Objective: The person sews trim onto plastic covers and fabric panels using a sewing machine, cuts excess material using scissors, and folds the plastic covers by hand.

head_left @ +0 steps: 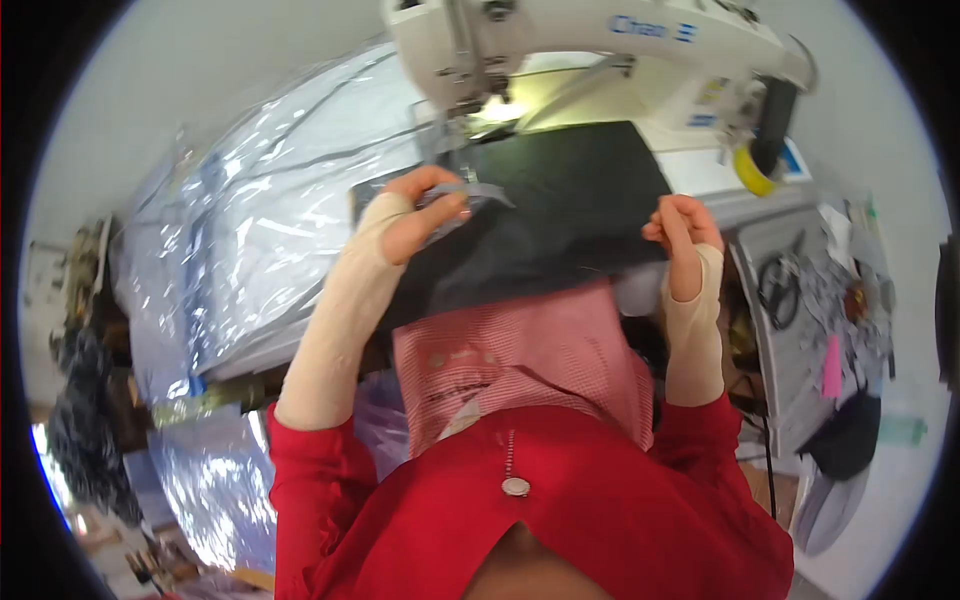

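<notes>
sewing machine [580, 32] blocks ahead, room over fabric [570, 205]

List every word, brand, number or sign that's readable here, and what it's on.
"Chao", followed by a blue mark resembling an "E": on the sewing machine.
Too blurred to read: the yellow label and blue label on that machine.
Too small to read: dark print on the pink checked cloth.

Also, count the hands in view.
2: the left hand at a grey strip, the right hand at the right edge of the black fabric.
</notes>
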Demonstrator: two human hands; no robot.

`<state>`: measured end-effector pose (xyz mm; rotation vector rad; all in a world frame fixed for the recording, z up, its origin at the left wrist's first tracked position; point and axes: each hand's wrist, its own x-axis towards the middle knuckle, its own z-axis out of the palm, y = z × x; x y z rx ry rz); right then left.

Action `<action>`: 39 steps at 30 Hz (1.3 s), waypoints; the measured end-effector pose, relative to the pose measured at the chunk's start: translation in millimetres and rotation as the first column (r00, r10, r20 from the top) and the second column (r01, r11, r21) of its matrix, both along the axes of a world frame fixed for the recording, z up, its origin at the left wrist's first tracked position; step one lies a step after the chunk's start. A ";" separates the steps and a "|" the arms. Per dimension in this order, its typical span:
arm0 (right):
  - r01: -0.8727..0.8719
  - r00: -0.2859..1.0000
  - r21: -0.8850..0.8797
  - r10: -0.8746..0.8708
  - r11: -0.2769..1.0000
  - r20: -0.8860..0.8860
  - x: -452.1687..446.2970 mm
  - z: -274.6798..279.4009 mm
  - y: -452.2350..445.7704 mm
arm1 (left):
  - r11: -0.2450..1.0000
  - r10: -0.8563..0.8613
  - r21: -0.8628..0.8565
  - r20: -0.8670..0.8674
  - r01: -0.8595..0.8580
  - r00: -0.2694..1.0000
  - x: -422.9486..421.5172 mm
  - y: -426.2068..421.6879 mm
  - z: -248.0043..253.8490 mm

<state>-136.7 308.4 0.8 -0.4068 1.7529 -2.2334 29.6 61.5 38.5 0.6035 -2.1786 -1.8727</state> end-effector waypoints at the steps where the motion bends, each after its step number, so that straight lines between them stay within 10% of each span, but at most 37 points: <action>1: 0.182 0.964 0.142 -0.148 0.973 -0.219 -13.4 -10.8 26.2 | 0.999 -0.034 -0.024 -0.056 0.032 0.998 -2.0 -3.4 -7.8; 5: 0.896 0.342 0.303 -0.071 0.324 -0.937 -53.4 -33.2 140.0 | 1.000 0.013 0.029 -0.047 -0.012 0.999 -4.7 -6.1 -12.3; 12: 0.584 0.808 0.810 -0.139 0.057 -0.573 -54.9 -18.0 176.4 | 0.996 0.053 -0.058 -0.128 -0.060 0.990 -0.7 -6.2 -7.9; 16: 0.314 0.945 0.948 0.116 -0.057 -0.306 -83.9 -9.0 206.2 | 0.998 0.061 -0.017 -0.209 -0.066 0.976 3.7 -4.8 -8.1; 19: 0.311 0.912 0.950 0.290 -0.029 -0.290 -60.1 10.1 196.8 | 0.995 0.084 0.075 -0.225 -0.069 0.971 5.1 2.0 -0.8; 23: 0.471 0.870 0.850 0.034 0.236 -0.492 -95.8 -66.5 233.9 | 0.986 0.127 0.131 -0.196 -0.102 0.972 2.4 5.9 1.3; 24: 0.366 0.928 0.785 -0.136 0.499 -0.346 -87.0 -70.9 217.2 | 0.983 0.131 0.152 -0.208 -0.100 0.969 2.5 5.9 1.5; 26: 0.266 0.964 0.196 -0.257 0.944 -0.066 -50.9 -76.1 171.4 | 0.980 0.138 0.168 -0.211 -0.103 0.968 4.7 4.8 1.1; 27: 0.350 0.883 -0.128 -0.281 0.928 0.377 -15.2 -37.2 123.0 | 0.982 0.128 0.167 -0.232 -0.090 0.964 5.3 4.2 0.9; 28: 0.212 0.956 0.010 -0.210 0.977 0.205 21.8 -15.4 90.3 | 0.983 0.116 0.166 -0.254 -0.075 0.960 5.2 3.8 0.4; 30: -0.093 0.845 -0.139 0.152 0.986 0.512 44.2 -23.3 67.1 | 0.983 0.132 0.156 -0.268 -0.092 0.954 5.2 4.7 -1.3; 31: -0.201 0.865 0.075 0.141 0.977 0.482 64.8 -22.3 57.5 | 0.982 0.153 0.149 -0.287 -0.113 0.946 4.7 4.2 -1.7; 32: -0.346 0.791 -0.125 0.361 0.930 0.494 72.4 -43.7 49.2 | 0.982 0.158 0.147 -0.289 -0.119 0.944 4.4 3.5 -2.5; 33: -0.123 0.398 -0.477 0.484 0.870 0.780 84.2 -45.8 35.1 | 0.973 0.186 0.186 -0.293 -0.135 0.938 4.8 3.1 -3.5; 34: -0.133 0.390 -0.480 0.492 0.867 0.778 92.6 -42.0 23.7 | 0.962 0.217 0.224 -0.293 -0.154 0.931 6.6 3.0 -4.1; 35: -0.593 0.680 -0.049 0.533 0.803 0.503 101.0 -36.0 15.0 | 0.961 0.227 0.221 -0.289 -0.166 0.930 8.0 3.3 -4.0; 36: -0.641 0.709 0.526 0.693 0.559 0.129 106.0 -33.4 10.7 | 0.954 0.232 0.259 -0.303 -0.154 0.925 8.0 3.6 -3.5; 39: -0.672 0.738 0.395 0.612 0.626 0.285 113.5 -76.8 -6.3 | 0.948 0.229 0.291 -0.329 -0.132 0.916 7.8 4.6 -0.9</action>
